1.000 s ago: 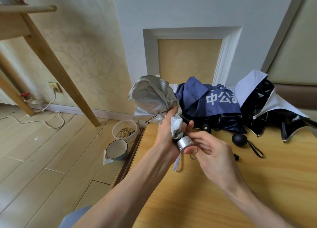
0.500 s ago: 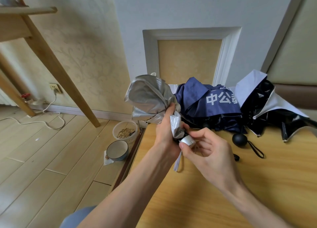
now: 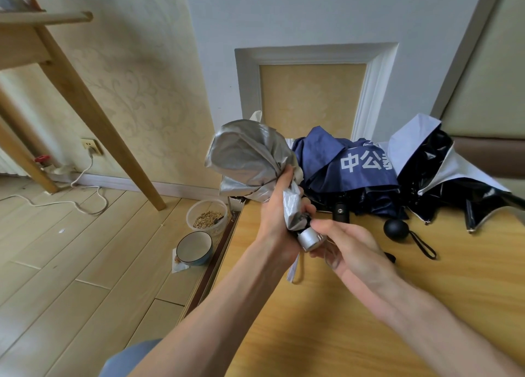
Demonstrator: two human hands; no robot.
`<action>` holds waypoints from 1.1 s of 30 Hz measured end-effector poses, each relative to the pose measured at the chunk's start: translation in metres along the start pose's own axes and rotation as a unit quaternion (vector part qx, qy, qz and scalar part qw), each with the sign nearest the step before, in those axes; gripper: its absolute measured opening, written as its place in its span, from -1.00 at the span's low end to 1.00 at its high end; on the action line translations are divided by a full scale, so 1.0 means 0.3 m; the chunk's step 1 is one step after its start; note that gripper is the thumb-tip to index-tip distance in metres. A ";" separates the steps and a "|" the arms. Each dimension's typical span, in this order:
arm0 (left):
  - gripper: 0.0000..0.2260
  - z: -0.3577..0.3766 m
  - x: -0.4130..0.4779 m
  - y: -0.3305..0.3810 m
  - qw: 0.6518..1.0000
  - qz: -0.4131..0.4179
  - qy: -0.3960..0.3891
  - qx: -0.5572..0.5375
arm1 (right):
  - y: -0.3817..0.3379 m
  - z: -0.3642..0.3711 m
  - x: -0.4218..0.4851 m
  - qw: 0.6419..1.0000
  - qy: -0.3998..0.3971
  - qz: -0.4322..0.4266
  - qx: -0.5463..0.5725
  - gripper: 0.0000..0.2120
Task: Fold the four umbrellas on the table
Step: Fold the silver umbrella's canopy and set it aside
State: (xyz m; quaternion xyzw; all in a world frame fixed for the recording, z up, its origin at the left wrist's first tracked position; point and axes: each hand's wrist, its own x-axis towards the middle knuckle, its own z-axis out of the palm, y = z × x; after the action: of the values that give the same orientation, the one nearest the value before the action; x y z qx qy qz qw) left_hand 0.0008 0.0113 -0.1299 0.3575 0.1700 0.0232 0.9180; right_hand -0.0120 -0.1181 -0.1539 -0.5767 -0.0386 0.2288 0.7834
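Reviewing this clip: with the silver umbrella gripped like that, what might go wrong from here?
1. The canopy of the silver umbrella balloons loosely above the left hand, unpleated; it may wrap lumpy or slip free.
2. It is held near the left edge of the table, with a bowl and a grain tub on the floor beside it; if the right hand loses its pinch on the handle, it could fall onto them.

A home: wallpapered wall (image 3: 136, 72), bowl (image 3: 194, 248) (on floorboards (image 3: 56, 263)).
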 end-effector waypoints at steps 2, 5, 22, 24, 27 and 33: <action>-0.65 -0.001 -0.001 -0.014 1.000 -0.005 0.014 0.003 | 0.004 -0.009 -0.005 1.000 0.008 0.020 0.006 -0.85; -0.67 -0.003 0.005 -0.012 0.999 0.001 0.038 -0.007 | 0.010 -0.012 -0.021 0.999 -0.006 0.043 0.006 -0.82; -0.72 -0.023 0.041 -0.036 0.999 0.031 0.005 0.004 | 0.015 -0.013 -0.012 0.982 0.050 -0.083 -0.161 -0.88; -0.67 -0.033 0.045 -0.037 0.998 0.013 0.028 0.057 | 0.022 -0.013 -0.018 0.971 0.044 -0.113 -0.205 -0.87; -0.59 -0.040 0.053 -0.034 0.997 -0.006 0.042 0.068 | 0.039 -0.020 -0.017 0.948 0.039 -0.175 -0.264 -0.86; -0.57 -0.030 0.069 0.018 1.000 0.005 0.017 0.017 | 0.033 -0.032 -0.021 0.923 -0.082 -0.195 -0.322 -0.75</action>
State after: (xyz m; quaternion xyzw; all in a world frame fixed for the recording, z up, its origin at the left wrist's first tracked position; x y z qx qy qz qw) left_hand 0.0178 0.0245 -0.1387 0.3735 0.1839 0.0308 0.9087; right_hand -0.0177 -0.1270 -0.1649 -0.7578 -0.2861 0.0928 0.5790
